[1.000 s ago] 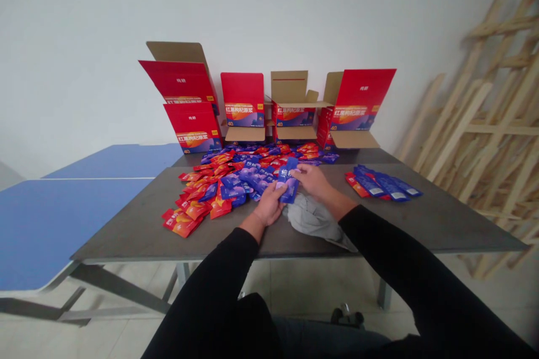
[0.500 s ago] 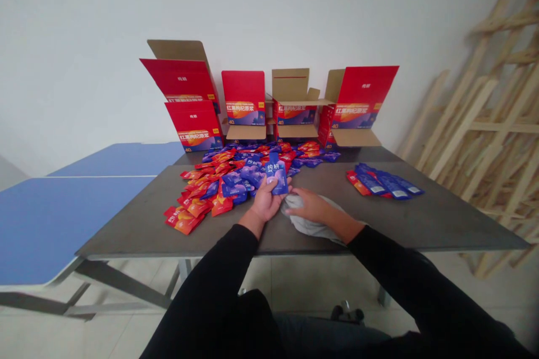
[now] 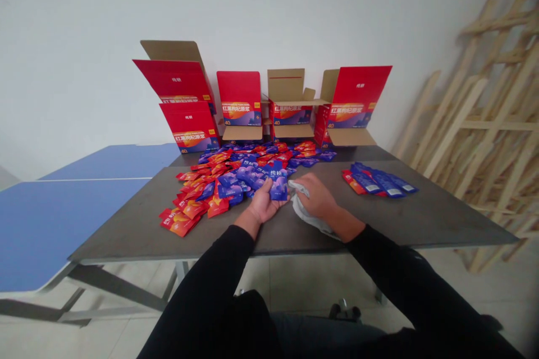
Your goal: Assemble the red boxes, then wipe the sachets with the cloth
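A blue-purple pouch (image 3: 278,184) with white characters is held upright in my left hand (image 3: 264,202), thumb across its front. Close on its right, my right hand (image 3: 316,197) grips a pale grey cloth (image 3: 304,211), whose lower part trails on the table. The cloth's upper edge is beside the pouch's right side; I cannot tell whether they touch. Behind my left hand spreads a loose heap of blue pouches (image 3: 251,174) and red pouches (image 3: 180,221). Off to the right lies a smaller fanned stack of pouches (image 3: 381,180), blue over red.
Several open red cartons line the back of the grey table (image 3: 138,230), among them a left carton (image 3: 191,126) and a right carton (image 3: 353,104), flaps spread. A blue table-tennis table (image 3: 37,230) adjoins at left. Wooden frames (image 3: 492,123) lean against the wall at right.
My right hand has closed on the grey cloth and lifted part of it toward the pouch. My left hand still holds the pouch, slightly lower. The view has shifted a little.
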A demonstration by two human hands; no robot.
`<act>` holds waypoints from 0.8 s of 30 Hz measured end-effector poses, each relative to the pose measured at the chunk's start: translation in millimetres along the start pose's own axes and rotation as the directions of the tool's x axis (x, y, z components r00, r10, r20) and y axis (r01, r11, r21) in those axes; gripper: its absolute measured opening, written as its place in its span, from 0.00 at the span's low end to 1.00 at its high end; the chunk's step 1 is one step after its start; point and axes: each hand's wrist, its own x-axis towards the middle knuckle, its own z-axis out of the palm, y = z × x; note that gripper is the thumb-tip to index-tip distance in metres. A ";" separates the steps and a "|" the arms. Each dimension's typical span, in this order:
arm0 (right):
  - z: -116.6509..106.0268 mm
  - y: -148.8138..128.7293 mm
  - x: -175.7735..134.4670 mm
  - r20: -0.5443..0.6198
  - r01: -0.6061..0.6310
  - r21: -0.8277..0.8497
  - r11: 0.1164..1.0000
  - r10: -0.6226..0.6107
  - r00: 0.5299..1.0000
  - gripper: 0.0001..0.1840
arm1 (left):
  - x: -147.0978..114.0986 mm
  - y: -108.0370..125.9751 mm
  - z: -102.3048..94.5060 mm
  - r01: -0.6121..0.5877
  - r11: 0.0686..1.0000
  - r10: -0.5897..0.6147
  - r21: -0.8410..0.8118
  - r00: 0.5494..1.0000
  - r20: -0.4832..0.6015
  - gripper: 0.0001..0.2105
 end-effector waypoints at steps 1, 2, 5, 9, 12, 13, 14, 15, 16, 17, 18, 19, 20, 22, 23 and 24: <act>0.4 -4.8 -0.6 0.020 0.090 0.001 0.996 -0.090 0.996 0.17 | -0.1 -0.7 0.1 0.007 1.000 -0.007 0.013 1.000 -0.005 0.12; 1.3 -9.6 -1.3 0.055 0.173 -0.007 0.985 -0.172 0.984 0.17 | -0.5 -1.4 0.4 0.005 1.000 -0.005 0.024 1.000 -0.015 0.10; 6.9 -21.2 -3.4 0.182 0.335 -0.039 0.941 -0.323 0.929 0.16 | -1.8 -3.4 1.3 -0.023 0.998 0.026 0.059 0.998 -0.052 0.10; 16.2 -22.9 -7.2 0.266 0.351 -0.061 0.935 -0.323 0.908 0.16 | -1.1 -6.4 -0.7 -0.031 0.993 0.036 0.113 0.999 -0.040 0.13; 21.1 -16.4 -9.9 0.236 0.302 -0.084 0.950 -0.275 0.932 0.17 | 0.2 -8.3 -5.0 0.010 0.987 -0.011 0.159 1.000 0.003 0.11; 22.3 -13.8 -10.8 0.213 0.279 -0.092 0.956 -0.255 0.943 0.18 | 0.4 -8.8 -6.5 0.036 0.982 -0.042 0.183 0.999 0.025 0.10; 23.3 -11.2 -11.5 0.186 0.251 -0.100 0.963 -0.230 0.955 0.19 | 0.5 -9.2 -7.8 0.068 0.975 -0.080 0.212 0.996 0.048 0.09; 24.1 -8.7 -12.1 0.157 0.219 -0.107 0.970 -0.201 0.967 0.19 | 0.5 -9.5 -8.8 0.102 0.965 -0.122 0.243 0.990 0.068 0.10; 24.9 -6.4 -12.7 0.128 0.183 -0.114 0.976 -0.169 0.977 0.20 | 0.2 -9.7 -9.6 0.133 0.953 -0.161 0.272 0.983 0.084 0.13; 25.5 -4.3 -13.1 0.099 0.146 -0.121 0.982 -0.135 0.986 0.20 | -0.1 -9.9 -10.1 0.160 0.941 -0.196 0.297 0.976 0.094 0.16; 25.9 -2.4 -13.4 0.071 0.110 -0.125 0.986 -0.102 0.992 0.20 | -0.7 -9.9 -10.5 0.181 0.930 -0.223 0.318 0.970 0.100 0.19; 26.3 -0.5 -13.5 0.046 0.075 -0.127 0.989 -0.069 0.997 0.20 | -1.4 -9.8 -10.7 0.193 0.921 -0.240 0.339 0.965 0.104 0.21; 26.5 1.3 -13.5 0.021 0.038 -0.126 0.991 -0.036 0.999 0.20 | -2.3 -9.6 -10.8 0.191 0.914 -0.244 0.358 0.963 0.111 0.22; 26.8 5.2 -13.4 -0.022 -0.029 -0.116 0.993 0.027 0.999 0.20 | -4.4 -8.9 -10.8 0.164 0.903 -0.235 0.397 0.962 0.138 0.20; 27.0 7.3 -13.3 -0.041 -0.060 -0.108 0.992 0.055 0.998 0.20 | -5.5 -8.6 -10.8 0.146 0.898 -0.229 0.416 0.961 0.157 0.21; 27.3 9.7 -13.2 -0.060 -0.089 -0.101 0.991 0.083 0.995 0.20 | -6.5 -8.3 -10.8 0.133 0.892 -0.228 0.432 0.958 0.176 0.24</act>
